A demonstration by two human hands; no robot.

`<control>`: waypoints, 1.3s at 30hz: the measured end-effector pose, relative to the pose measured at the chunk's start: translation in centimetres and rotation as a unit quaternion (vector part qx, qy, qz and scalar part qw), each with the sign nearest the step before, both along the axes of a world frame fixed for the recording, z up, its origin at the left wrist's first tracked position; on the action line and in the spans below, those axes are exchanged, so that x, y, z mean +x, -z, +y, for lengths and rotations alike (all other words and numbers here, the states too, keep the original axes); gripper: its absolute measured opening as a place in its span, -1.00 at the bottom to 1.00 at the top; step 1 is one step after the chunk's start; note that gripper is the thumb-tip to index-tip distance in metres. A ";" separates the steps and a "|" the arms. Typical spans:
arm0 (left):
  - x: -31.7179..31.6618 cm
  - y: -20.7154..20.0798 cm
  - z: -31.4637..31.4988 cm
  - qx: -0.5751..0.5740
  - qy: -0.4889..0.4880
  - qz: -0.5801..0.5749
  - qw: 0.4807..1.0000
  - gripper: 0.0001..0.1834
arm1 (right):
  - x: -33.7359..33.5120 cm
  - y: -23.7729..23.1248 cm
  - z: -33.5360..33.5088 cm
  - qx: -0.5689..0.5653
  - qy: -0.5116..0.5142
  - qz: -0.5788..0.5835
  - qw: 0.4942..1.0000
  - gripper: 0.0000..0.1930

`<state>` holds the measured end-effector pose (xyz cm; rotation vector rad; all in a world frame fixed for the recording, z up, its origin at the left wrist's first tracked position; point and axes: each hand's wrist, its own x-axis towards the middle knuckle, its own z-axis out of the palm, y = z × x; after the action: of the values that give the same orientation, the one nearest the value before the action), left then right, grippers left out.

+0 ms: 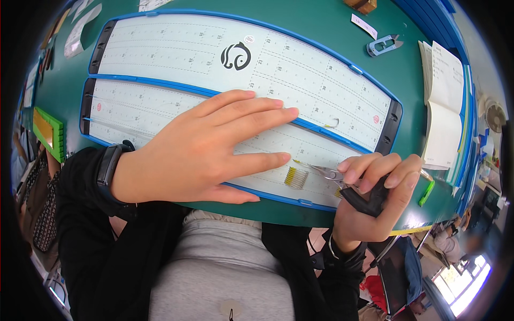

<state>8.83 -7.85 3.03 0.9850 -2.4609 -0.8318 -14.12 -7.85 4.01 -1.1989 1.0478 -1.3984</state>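
Observation:
A blue-rimmed white case (176, 45) lies open in two long halves across the table, printed with dashed lines. My left hand (203, 142) spreads flat over its near half, fingers apart, index finger pointing toward the plier tips. My right hand (383, 182) is closed round black-handled pliers (369, 200). Their metal jaws reach left to a thin yellow-ended piece (301, 162); whether they grip it I cannot tell. Just below sits a row of several fish hooks (295, 178) with yellow-wrapped shanks. A single fish hook (334, 123) lies on the far half.
Thread snips (384, 45) and a paper label (364, 25) lie at the far right. An open notebook (444, 107) is at the right edge, with a green-capped pen (426, 192) nearer me. A green-framed box (48, 132) stands at the left. Other people sit nearby.

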 end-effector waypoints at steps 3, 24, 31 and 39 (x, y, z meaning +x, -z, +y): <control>0.0 0.0 0.0 0.000 0.001 -0.004 1.000 -0.34 | 0.0 0.0 0.1 0.000 0.002 0.009 1.000 -0.71; 0.3 0.2 0.2 -0.049 0.008 0.007 0.999 -0.40 | -2.8 -3.5 -3.1 -0.123 -0.057 0.547 0.826 -0.85; 0.3 0.2 0.3 -0.040 0.002 0.022 0.999 -0.38 | -2.0 -1.6 -5.7 -0.153 -0.133 0.609 0.767 -0.89; 1.7 -1.4 0.8 0.002 -0.001 -0.013 1.000 -0.15 | -1.7 -2.6 -4.9 -0.202 -0.140 0.616 0.748 -0.87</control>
<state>10.50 -7.01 4.42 1.0043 -2.4814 -0.8278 -15.87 -12.73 6.58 -2.6392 1.3115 -0.4335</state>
